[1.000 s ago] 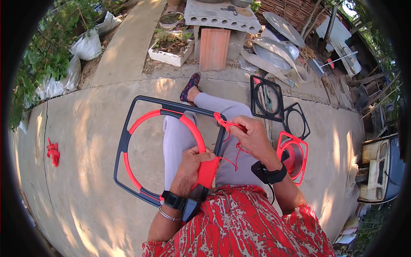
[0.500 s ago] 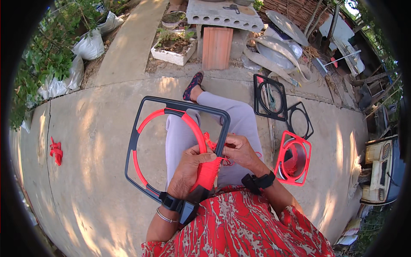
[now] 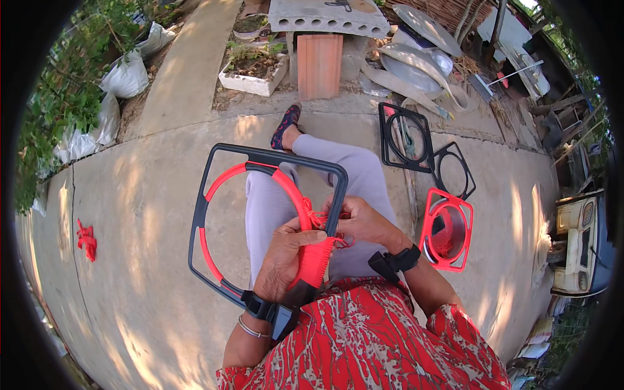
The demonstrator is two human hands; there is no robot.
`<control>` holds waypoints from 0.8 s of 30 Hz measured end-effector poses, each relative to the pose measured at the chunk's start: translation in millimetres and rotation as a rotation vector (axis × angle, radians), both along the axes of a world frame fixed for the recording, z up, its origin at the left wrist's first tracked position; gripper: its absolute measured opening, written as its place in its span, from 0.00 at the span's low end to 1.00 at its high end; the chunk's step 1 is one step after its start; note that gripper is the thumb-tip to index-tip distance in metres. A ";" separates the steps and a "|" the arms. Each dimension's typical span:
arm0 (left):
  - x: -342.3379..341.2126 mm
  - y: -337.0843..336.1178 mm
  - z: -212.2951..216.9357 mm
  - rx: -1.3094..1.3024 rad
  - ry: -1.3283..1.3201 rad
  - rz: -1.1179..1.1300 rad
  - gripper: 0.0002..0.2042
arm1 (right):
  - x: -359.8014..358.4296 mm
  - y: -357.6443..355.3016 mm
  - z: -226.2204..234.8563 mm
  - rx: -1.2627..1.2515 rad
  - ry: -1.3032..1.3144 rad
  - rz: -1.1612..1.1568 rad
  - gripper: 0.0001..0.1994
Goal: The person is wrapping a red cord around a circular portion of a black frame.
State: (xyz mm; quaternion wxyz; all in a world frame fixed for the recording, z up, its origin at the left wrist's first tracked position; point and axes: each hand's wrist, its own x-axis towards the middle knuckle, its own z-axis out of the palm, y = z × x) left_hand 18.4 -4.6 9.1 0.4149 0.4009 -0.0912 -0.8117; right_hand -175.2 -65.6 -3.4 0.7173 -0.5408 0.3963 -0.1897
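Observation:
A black rectangular frame with rounded corners [image 3: 276, 156] is held over my lap. Inside it runs a round ring, partly covered in red sections [image 3: 223, 180]. My left hand [image 3: 285, 257] is closed on the ring's near right part, its thumb lying across tightly wound red cord [image 3: 314, 261]. Beside the frame's right bar, my right hand [image 3: 365, 223] has its fingers pinched together at strands of red cord [image 3: 316, 217]. Its fingertips are partly hidden behind the bar. A loose tangle of the same cord hangs just below those fingers.
Two black frames [image 3: 405, 138] [image 3: 455, 171] lie on the concrete at right. Nearer stands a red frame [image 3: 447, 229] over a round container. Red cloth-like material [image 3: 86, 240] lies far left. A planter [image 3: 253, 81] and concrete slab bench [image 3: 328, 21] are ahead.
My right hand has shifted slightly up, and strands of red cord now show more clearly between the ring and the frame's bar. My left hand keeps its grip. The whole view has turned a little.

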 end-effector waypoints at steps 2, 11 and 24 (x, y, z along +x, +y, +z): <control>-1.3 -0.5 0.3 0.000 -0.008 -0.024 0.17 | -9.1 -3.4 -0.2 0.039 -0.011 0.067 0.21; 3.9 1.5 7.2 0.007 0.056 0.015 0.15 | -17.7 2.2 -13.5 -0.245 0.165 0.067 0.21; 2.2 8.8 20.9 -0.042 0.048 0.100 0.13 | -42.5 3.1 -2.8 0.106 -0.028 -0.042 0.11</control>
